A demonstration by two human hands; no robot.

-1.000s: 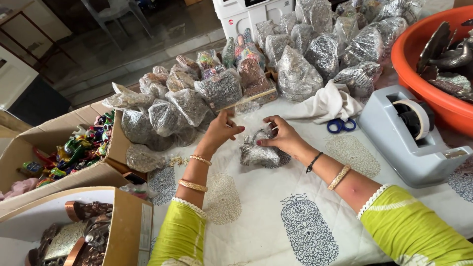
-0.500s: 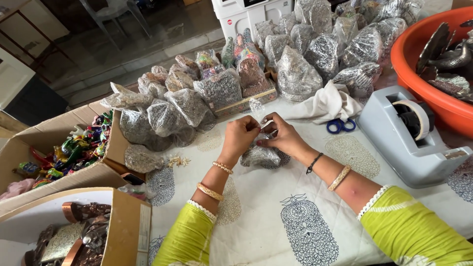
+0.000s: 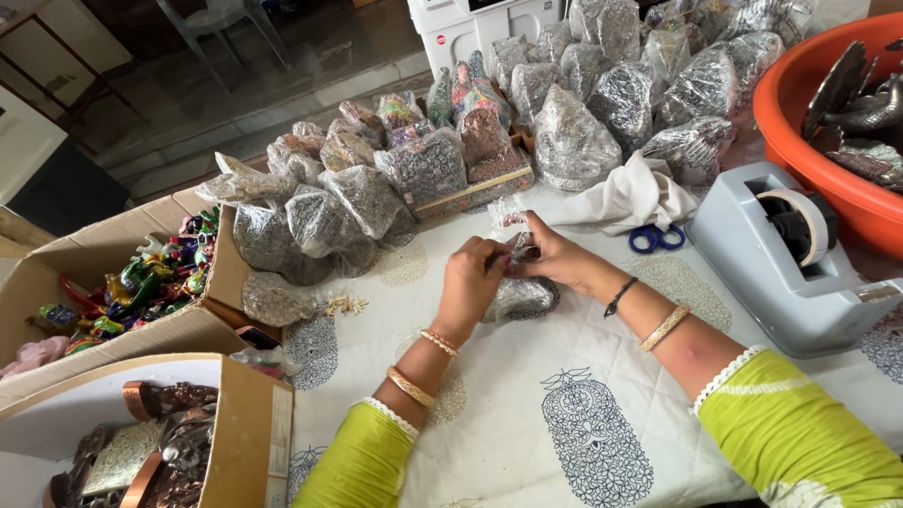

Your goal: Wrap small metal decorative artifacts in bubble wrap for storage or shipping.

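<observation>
The small clear packet (image 3: 520, 293) of glittery bits lies on the printed white cloth (image 3: 583, 423) near the middle of the table, its neck gathered up between both hands. The left hand (image 3: 470, 282) and right hand (image 3: 555, 256) press close together, fingertips pinching the twisted plastic top. The step in hand looks like closing the packet's mouth. Sealing it would call for tape from the grey dispenser (image 3: 800, 254) at three o'clock, with one hand keeping the twist tight. Finished packets (image 3: 574, 141) crowd at twelve o'clock, blue scissors (image 3: 657, 237) lie toward two o'clock, and cardboard boxes (image 3: 141, 310) sit at nine.
</observation>
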